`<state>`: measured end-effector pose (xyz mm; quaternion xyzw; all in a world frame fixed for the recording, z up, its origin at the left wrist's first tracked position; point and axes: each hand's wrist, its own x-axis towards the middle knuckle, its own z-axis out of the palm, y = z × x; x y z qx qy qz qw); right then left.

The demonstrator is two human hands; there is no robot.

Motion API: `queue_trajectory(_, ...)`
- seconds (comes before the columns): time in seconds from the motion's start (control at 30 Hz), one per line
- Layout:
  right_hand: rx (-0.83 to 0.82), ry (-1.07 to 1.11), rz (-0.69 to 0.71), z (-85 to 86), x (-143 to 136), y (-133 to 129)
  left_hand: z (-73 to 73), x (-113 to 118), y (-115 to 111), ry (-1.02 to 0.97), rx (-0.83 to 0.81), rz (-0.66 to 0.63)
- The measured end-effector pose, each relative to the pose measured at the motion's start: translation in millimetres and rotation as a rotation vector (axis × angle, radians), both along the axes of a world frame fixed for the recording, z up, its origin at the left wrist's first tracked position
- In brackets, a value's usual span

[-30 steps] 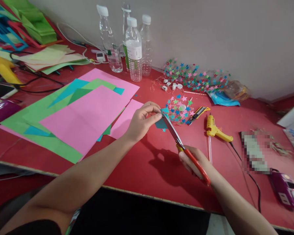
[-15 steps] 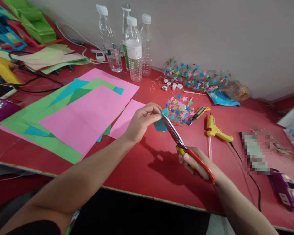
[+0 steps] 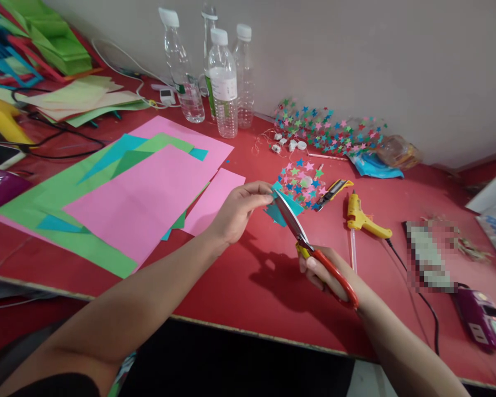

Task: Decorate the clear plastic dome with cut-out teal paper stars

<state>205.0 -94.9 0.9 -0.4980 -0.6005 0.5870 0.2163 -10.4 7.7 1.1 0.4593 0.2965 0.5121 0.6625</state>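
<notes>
Compared with half a second ago, the blue paper (image 3: pixel 277 215) is turned: more of it is shown on the right of the blades (image 3: pixel 291 214), and its colour is brighter. From this it is judged that the paper is being swung round for a fresh line of cutting, with the cut unfinished. The paper is held above the surface (image 3: pixel 248 311), just in front of the stars (image 3: pixel 310 166).

By the left hand (image 3: pixel 243 210), the paper is pinched at its edge, fingertips together. By the right hand (image 3: pixel 325 275), the scissors (image 3: pixel 305 242) are clasped at the handles, that grip closed round them.

The blade tips are partly lost beside the left fingertips, so how deep the cut runs cannot be told. The right hand's fingers are partly covered by the handles. One item (image 3: pixel 430 259) is pixelated beyond recognition, and a purple box (image 3: pixel 4 186) is cut off at the left edge.
</notes>
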Motion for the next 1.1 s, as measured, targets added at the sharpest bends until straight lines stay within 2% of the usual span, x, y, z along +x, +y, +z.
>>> queue_trajectory(0.07, 0.004, -0.018, -0.005, 1.3, 0, 0, -1.7, 0, 0, 0.026, 0.035, 0.027)
queue_trajectory(0.3, 0.03, -0.102, 0.001, 9.8, -1, 3, -1.7, -4, -2, 0.25, 0.319, 0.121)
queue_trajectory(0.5, 0.027, -0.088, 0.007, 12.5, -2, 2, 2.7, -3, -8, 0.342, 0.388, 0.134)
queue_trajectory(0.73, 0.03, -0.109, -0.022, 11.7, -6, 2, 0.3, -3, -9, 0.383, 0.493, 0.189)
queue_trajectory(0.83, 0.034, -0.099, -0.021, 11.5, -5, 2, 0.5, -2, -10, 0.377, 0.483, 0.178)
queue_trajectory(1.0, 0.02, -0.089, 0.004, 12.4, -3, 2, 2.0, -2, -10, 0.275, 0.342, 0.139)
queue_trajectory(1.1, 0.024, -0.091, 0.006, 12.5, -1, 3, 2.3, -2, -9, 0.269, 0.324, 0.145)
